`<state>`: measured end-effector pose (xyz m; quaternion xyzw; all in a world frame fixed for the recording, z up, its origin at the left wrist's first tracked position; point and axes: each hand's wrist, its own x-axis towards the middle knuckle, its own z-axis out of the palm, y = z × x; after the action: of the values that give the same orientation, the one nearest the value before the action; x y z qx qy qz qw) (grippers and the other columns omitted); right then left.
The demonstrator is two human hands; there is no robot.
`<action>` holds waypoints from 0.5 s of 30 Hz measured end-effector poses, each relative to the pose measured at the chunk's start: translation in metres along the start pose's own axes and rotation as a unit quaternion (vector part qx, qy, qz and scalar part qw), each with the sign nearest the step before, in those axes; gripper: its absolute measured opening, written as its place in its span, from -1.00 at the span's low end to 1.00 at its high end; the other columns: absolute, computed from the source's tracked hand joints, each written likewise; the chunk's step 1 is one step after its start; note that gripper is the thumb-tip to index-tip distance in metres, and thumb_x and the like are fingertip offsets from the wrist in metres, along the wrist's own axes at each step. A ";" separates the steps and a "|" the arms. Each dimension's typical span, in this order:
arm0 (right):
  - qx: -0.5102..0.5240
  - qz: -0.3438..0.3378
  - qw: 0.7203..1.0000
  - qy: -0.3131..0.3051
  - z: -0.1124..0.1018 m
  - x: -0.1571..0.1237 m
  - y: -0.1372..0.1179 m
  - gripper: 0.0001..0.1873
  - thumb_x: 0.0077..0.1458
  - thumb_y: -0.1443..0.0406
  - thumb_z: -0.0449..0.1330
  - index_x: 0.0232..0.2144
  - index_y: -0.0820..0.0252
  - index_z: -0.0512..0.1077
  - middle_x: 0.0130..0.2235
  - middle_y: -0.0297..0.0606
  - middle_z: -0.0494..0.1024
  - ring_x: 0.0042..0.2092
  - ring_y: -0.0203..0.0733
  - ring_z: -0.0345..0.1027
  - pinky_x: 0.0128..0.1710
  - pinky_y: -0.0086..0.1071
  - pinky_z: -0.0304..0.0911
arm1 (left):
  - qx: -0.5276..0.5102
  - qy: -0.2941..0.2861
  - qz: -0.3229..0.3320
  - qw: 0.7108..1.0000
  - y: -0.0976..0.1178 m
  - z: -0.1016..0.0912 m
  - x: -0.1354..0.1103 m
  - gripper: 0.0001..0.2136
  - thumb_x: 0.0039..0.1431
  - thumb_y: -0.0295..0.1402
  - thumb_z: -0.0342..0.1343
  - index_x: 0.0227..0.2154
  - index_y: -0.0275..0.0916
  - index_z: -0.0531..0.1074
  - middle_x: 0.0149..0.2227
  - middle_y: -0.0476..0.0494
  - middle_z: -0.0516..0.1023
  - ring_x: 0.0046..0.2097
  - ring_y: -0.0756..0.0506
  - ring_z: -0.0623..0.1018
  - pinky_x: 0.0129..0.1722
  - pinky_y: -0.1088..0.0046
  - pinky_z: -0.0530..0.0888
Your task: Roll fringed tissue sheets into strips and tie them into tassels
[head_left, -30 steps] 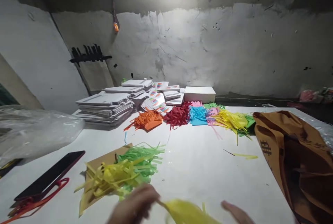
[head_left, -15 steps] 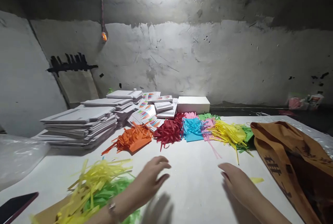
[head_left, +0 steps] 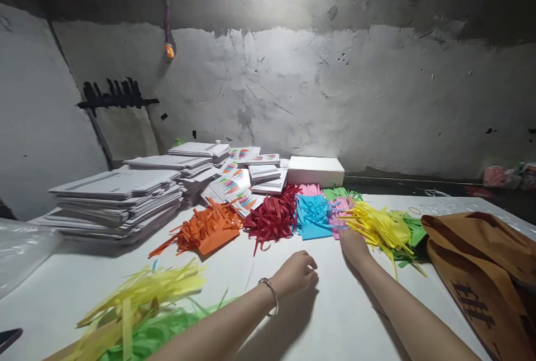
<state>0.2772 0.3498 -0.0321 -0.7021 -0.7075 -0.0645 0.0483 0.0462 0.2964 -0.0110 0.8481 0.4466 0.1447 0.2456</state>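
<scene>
My right hand (head_left: 352,245) reaches forward to the near edge of the pink paper fringe (head_left: 340,217), between the blue fringe (head_left: 315,218) and the yellow fringe (head_left: 379,226). Its fingers are mostly hidden, so a grip does not show. My left hand (head_left: 295,276), with a bracelet at the wrist, hovers over the white tabletop (head_left: 330,305). Its fingers are loosely curved and apart, holding nothing. Left of the blue bundle lie dark red fringe (head_left: 274,217) and orange fringe (head_left: 211,228). Loose yellow strips (head_left: 163,288) and green strips (head_left: 157,330) lie beside my left forearm.
Stacks of flat white cardboard (head_left: 113,196) stand at the left, with printed cards (head_left: 229,185) and a white box (head_left: 316,171) behind the fringes. A brown cloth bag (head_left: 473,255) lies at the right. Clear plastic (head_left: 23,252) sits at the left edge.
My right hand has moved forward and left to the pink fringe. My left hand has shifted right over the tabletop. The view has shifted slightly.
</scene>
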 end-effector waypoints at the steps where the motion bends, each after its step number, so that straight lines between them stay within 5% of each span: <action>1: -0.005 0.001 1.000 -0.003 -0.002 -0.006 0.006 -0.68 0.30 0.17 0.23 0.00 0.24 0.44 0.00 -0.15 0.52 -0.06 -0.13 0.47 -0.06 -0.14 0.43 | -0.003 0.003 -0.003 1.000 0.001 -0.001 0.002 -0.84 0.24 -0.42 0.15 -0.16 -0.31 0.57 -0.05 -0.24 0.57 -0.09 -0.15 0.58 0.00 0.24 0.50; 7: -0.018 0.000 0.999 0.047 -0.010 -0.028 0.011 -0.69 0.30 0.19 0.23 0.02 0.21 0.44 0.11 -0.13 0.46 0.08 -0.05 0.40 0.07 -0.04 0.36 | -0.005 0.023 -0.012 1.000 0.012 0.011 0.039 -0.79 0.34 -0.27 0.16 -0.07 -0.29 0.49 -0.01 -0.19 0.54 -0.02 -0.17 0.56 -0.01 0.12 0.53; 15: -0.012 -0.010 1.000 0.023 0.007 0.014 -0.027 -0.65 0.29 0.17 0.24 0.03 0.24 0.43 0.07 -0.12 0.48 0.03 -0.06 0.43 0.02 -0.07 0.39 | 0.012 0.045 -0.040 0.998 0.018 0.028 0.085 -0.73 0.35 -0.25 0.15 0.02 -0.27 0.45 0.04 -0.21 0.52 -0.02 -0.18 0.56 -0.03 0.12 0.55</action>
<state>0.2506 0.3642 -0.0374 -0.6939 -0.7123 -0.0897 0.0558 0.1192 0.3501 -0.0218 0.8250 0.4928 0.1669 0.2205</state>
